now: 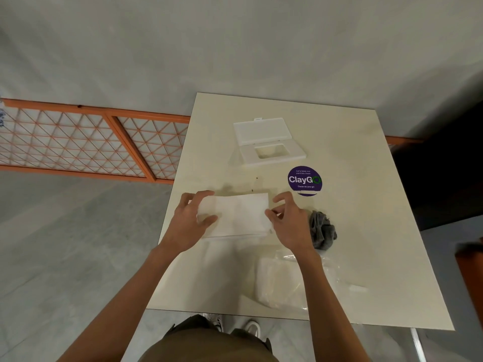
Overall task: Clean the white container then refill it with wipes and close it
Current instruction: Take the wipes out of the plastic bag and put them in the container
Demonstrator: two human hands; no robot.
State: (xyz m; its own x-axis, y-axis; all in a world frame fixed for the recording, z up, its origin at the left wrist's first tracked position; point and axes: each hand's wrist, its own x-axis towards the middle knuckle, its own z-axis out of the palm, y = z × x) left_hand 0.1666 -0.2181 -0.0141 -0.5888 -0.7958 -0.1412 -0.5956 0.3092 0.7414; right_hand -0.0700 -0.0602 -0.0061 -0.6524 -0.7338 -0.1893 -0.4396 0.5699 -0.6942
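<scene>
Fingers [202,195] of left hand [192,220] and right hand [290,223] grip both ends of the wipe stack [240,215] for refilling; next, probably lifting it into the open white container [296,152] beyond them.

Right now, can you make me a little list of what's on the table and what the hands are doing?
table: cream-coloured
white container: far side, flap open
wipes: flat white stack in the middle
left grip: left hand holds the stack's left end
right grip: right hand pinches its right edge
grey cloth: crumpled, just right of the right hand
purple sticker: between container and cloth
plastic bag: near edge, something white inside
</scene>
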